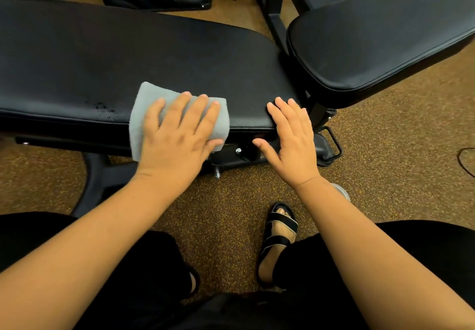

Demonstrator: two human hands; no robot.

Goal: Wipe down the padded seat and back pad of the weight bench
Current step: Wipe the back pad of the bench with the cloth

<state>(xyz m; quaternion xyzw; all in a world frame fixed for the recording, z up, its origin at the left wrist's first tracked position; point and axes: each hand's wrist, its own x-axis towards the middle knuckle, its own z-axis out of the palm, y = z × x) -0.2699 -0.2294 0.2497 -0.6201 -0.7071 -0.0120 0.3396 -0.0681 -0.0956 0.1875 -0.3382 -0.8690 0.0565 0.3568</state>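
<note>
Two hands rest flat on the long pad [123, 59] at centre frame: left hand [177, 134] presses a cloth [146, 103], right hand [293, 137] open; seat [380, 41] upper right.

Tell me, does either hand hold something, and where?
Left hand presses flat on the grey cloth, thumb at its right edge. Right hand holds nothing.

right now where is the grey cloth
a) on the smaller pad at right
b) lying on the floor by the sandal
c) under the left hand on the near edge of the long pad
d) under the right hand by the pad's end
c: the grey cloth lies flat under the left hand on the long pad's near edge, while the right hand rests bare on that pad's end.
</note>
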